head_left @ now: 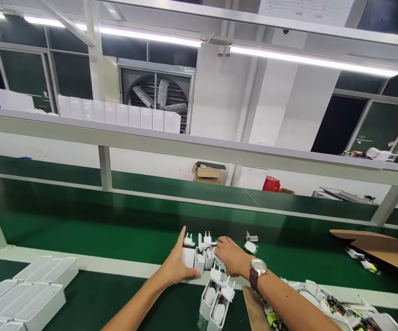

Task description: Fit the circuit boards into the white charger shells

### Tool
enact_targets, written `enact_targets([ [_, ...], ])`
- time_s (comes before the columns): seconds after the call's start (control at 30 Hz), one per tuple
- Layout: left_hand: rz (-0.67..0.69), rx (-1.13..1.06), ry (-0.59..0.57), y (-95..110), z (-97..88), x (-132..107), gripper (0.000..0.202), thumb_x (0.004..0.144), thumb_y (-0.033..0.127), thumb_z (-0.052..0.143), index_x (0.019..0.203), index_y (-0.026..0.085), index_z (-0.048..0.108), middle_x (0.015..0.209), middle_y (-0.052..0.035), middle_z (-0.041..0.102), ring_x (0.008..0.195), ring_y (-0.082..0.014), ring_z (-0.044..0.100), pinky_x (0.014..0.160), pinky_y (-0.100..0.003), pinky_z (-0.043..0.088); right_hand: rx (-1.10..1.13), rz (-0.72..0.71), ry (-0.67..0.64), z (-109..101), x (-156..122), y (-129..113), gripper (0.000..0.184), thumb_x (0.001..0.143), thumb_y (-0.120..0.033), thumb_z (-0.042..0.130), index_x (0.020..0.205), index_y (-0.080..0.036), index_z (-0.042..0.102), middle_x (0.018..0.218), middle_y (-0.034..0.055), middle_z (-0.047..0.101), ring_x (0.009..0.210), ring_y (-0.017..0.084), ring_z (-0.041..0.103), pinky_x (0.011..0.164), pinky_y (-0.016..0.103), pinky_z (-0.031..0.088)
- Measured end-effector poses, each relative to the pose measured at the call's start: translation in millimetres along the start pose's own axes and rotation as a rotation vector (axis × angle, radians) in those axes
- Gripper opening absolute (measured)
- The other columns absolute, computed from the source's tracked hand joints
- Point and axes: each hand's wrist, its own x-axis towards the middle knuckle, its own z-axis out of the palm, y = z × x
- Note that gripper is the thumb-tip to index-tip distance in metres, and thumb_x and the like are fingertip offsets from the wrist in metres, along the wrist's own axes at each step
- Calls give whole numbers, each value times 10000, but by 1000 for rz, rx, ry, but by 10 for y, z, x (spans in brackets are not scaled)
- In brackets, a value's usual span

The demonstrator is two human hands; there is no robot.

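Observation:
A cluster of white plug adapters (203, 252) stands on the green conveyor belt (116, 225) near its front edge. My left hand (180, 263) cups the left side of the cluster, thumb against a white adapter at the front, fingers stretched upward. My right hand (231, 255), with a brown-strapped wristwatch (256, 270), rests curled over the right side of the cluster. Two more white adapters (216, 299) stand in front, between my forearms. A single adapter (251, 243) lies on the belt just to the right.
White oblong boxes (26, 294) lie in rows at the lower left. A cardboard sheet (381, 250) lies on the belt at right, with small parts (362, 259) beside it. Loose parts and wrappers (337, 308) are piled at the lower right. A grey frame rail (199, 149) crosses above the belt.

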Motion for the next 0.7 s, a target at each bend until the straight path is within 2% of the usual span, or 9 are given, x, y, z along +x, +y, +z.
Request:
enact_targets([
  [0.1,15,-74,3,7,20,2,1477,591,279,936,1718,233,-17,1435,-139,613,1122,-291,688,1069,-430,511,-23,58,11,-19,62,-24,344,960,-357,771,1228,-165,673,1379,104,628,1263,301,609,1066,530,520],
  [0.2,-7,-107,-1,-26,7,55,1498,570,265,935,1718,183,-24,1387,-152,652,1144,-314,690,1064,-433,516,-17,112,-13,-25,85,-36,353,980,-376,752,1251,-170,660,1343,100,643,1135,263,670,958,471,588],
  [0.3,-27,-112,-16,-82,-22,137,1465,549,260,946,1720,166,72,1297,-140,716,1156,-334,690,1058,-436,523,1,110,-25,-29,145,-52,319,986,-377,749,1215,-167,678,1303,92,668,1144,263,674,974,478,585],
  [0.4,-3,-93,3,-130,-91,218,1319,609,244,895,1712,188,174,1290,-121,716,1127,-307,694,1053,-414,526,22,123,25,-34,233,-54,321,998,-379,736,1230,-165,676,1303,95,672,1196,276,657,1019,503,562],
  [0.5,-5,-19,57,-167,-210,257,1188,635,210,824,1690,231,279,1268,-116,692,1113,-331,674,1055,-484,513,58,148,62,-17,291,-31,335,1025,-388,700,1280,-176,655,1277,86,682,1150,262,680,982,483,585],
  [0.6,-15,74,123,-194,-336,249,1143,581,152,798,1646,260,398,1270,-135,654,1243,-423,593,1139,-601,404,81,163,40,1,315,-8,329,1024,-390,705,1269,-177,659,1231,76,699,1070,239,707,935,454,607],
  [0.67,-5,102,139,-209,-402,233,1162,570,115,770,1655,260,379,1327,-150,621,1306,-437,552,1167,-600,371,77,180,37,-12,337,-11,326,1013,-385,720,1254,-173,667,1255,82,694,1109,252,697,969,479,593],
  [0.7,3,103,134,-217,-428,225,1178,582,107,755,1672,261,336,1370,-156,600,1298,-418,565,1156,-568,396,72,188,45,-27,355,-21,329,1009,-383,724,1254,-171,669,1282,87,686,1155,266,681,1003,502,576],
])
